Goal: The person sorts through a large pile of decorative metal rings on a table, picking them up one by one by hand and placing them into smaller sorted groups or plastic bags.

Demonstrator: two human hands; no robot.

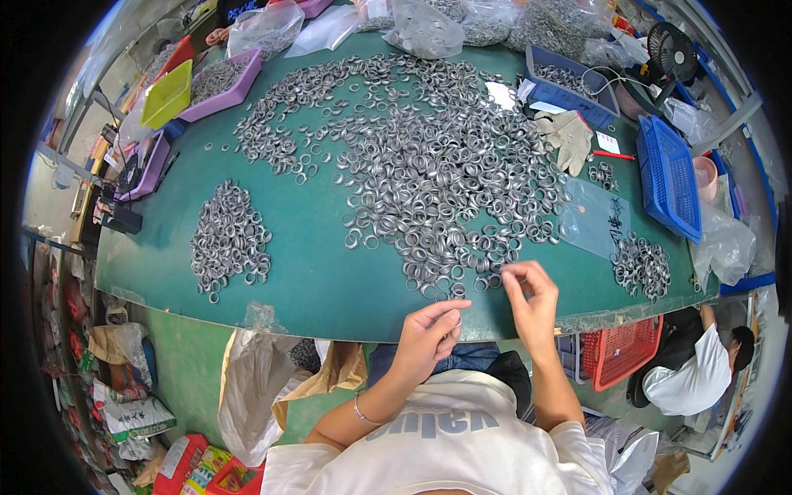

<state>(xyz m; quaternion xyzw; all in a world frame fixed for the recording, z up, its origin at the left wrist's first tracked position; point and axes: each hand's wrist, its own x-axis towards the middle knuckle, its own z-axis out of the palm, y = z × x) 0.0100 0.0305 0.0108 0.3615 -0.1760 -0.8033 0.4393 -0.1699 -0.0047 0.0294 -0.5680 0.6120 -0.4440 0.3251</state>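
Note:
A broad heap of grey metal rings [437,165] covers the middle of the green table [313,247]. My left hand [431,337] is over the front edge, below the heap, its fingers curled and the index finger pointing right. A grey ring edge [457,324] seems to show by its thumb. My right hand [532,295] is at the heap's lower right edge, thumb and index finger bent toward each other beside loose rings. Whether a ring is between those fingertips is too small to tell. A smaller ring pile [231,239] lies to the left, another pile [642,268] to the right.
Clear bags [425,29] of rings line the far edge. Blue baskets [670,177], a blue bin [569,82], a glove [565,140] and a fan [671,51] are at right. Purple [219,82] and yellow trays [167,95] stand far left. Another person [693,371] sits at lower right.

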